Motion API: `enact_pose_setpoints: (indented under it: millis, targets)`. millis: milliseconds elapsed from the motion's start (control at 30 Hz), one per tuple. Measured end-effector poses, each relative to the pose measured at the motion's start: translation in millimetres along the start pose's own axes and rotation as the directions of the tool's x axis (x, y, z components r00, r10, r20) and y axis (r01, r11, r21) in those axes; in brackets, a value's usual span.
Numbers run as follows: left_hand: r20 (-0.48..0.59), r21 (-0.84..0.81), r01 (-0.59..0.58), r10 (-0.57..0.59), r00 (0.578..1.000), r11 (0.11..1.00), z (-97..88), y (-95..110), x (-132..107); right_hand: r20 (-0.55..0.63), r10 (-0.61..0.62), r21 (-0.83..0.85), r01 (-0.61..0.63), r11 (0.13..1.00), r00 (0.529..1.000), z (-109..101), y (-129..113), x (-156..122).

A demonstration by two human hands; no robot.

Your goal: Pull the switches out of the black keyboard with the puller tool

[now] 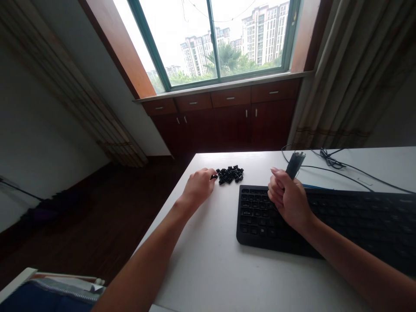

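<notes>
My left hand (pixel 200 184) is at the left edge of a small heap of black keycaps (pixel 230 174), its fingers pinched on one dark keycap (pixel 213 177). Over the left part of a black keyboard (pixel 276 248), my right hand (pixel 289 197) is closed in a fist around a dark brush (pixel 295 164). The brush's bristle-like end points up and away from me, and its lower part is hidden in the fist. At the keyboard's left end, small square key places show pale outlines.
The white table (pixel 201 277) ends on the left above a dark floor. Black cables (pixel 333 160) lie behind the keyboard, with a thin bent wire (pixel 364 181) near them. A blue cloth item (pixel 48 297) is at the lower left. Wooden cabinets (pixel 224 125) stand under the window.
</notes>
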State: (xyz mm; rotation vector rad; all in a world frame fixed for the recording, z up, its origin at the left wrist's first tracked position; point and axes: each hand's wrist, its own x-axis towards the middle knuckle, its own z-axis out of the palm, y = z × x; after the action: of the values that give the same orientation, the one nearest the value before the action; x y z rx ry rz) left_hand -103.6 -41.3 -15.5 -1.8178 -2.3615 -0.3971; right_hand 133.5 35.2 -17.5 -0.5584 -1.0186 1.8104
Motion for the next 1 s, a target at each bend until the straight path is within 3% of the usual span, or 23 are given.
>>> enact_pose_setpoints:
  millis: [133, 333, 500, 733, 1000]
  targets:
    - [0.032, -0.081, 0.027, -0.025, 0.999, 0.996, 1.2, 2.4, -1.4, 0.007, -0.002, -0.010, 0.002, 1.000, 1.000, -1.3, 0.9, -0.7]
    - [-0.007, -0.167, -0.002, 0.001, 1.000, 0.986, 5.1, -0.4, -0.5, 0.028, -0.006, -0.016, 0.006, 1.000, 1.000, -2.0, 1.5, -1.5]
    - [-0.010, -0.101, -0.028, 0.027, 1.000, 0.994, 4.9, 0.3, -2.1, 0.028, -0.008, -0.002, 0.008, 1.000, 1.000, -1.2, 0.4, -0.7]
    - [0.053, -0.097, 0.021, -0.016, 0.998, 0.995, 7.4, 1.2, -0.3, 0.007, -0.004, 0.004, 0.004, 1.000, 1.000, -1.3, 1.5, 0.2]
    - [0.000, -0.127, -0.029, 0.029, 1.000, 0.991, 8.8, -1.3, -0.5, 0.006, -0.004, 0.014, 0.004, 1.000, 1.000, 0.3, 1.1, 0.5]
